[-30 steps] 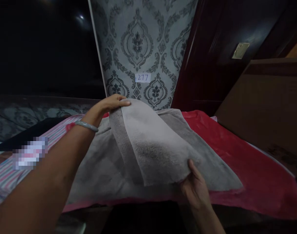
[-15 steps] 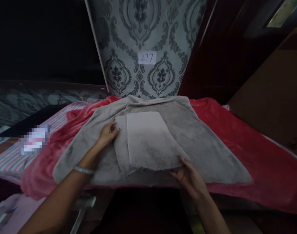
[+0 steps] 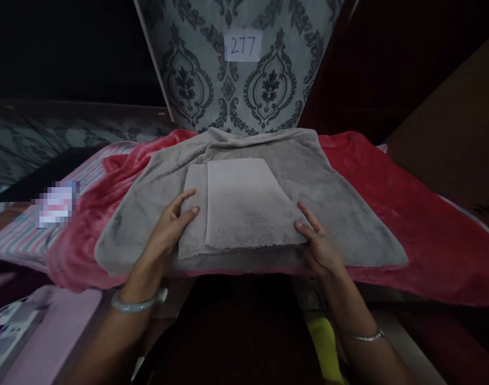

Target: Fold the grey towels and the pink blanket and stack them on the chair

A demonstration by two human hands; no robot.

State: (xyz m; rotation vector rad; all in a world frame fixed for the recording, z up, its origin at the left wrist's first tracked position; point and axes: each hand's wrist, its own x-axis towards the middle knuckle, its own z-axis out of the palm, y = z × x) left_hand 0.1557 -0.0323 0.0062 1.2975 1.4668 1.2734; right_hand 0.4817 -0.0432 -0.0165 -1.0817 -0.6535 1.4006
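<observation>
A light grey plush cloth (image 3: 244,203), folded into layers, lies on a larger grey plush blanket (image 3: 340,214). My left hand (image 3: 168,224) rests at the folded cloth's left edge, thumb and index finger apart on its surface. At the right front corner is my right hand (image 3: 320,243), its thumb touching the edge and its index finger stretched out apart from the thumb. The lower fingers of both hands are partly hidden. Beneath the grey blanket spreads a red plush blanket (image 3: 436,251).
A striped cloth (image 3: 20,246) and a blurred-out white item (image 3: 57,206) lie at the left. Behind stands a patterned wall with a paper (image 3: 243,46) marked 277. A dark screen (image 3: 63,53) is at back left, a brown box (image 3: 456,123) at right.
The view has tilted down. My right hand has loosened its hold on the cloth's front right corner, and the front edge now lies straighter. The left hand's fingers have spread onto the left edge.
</observation>
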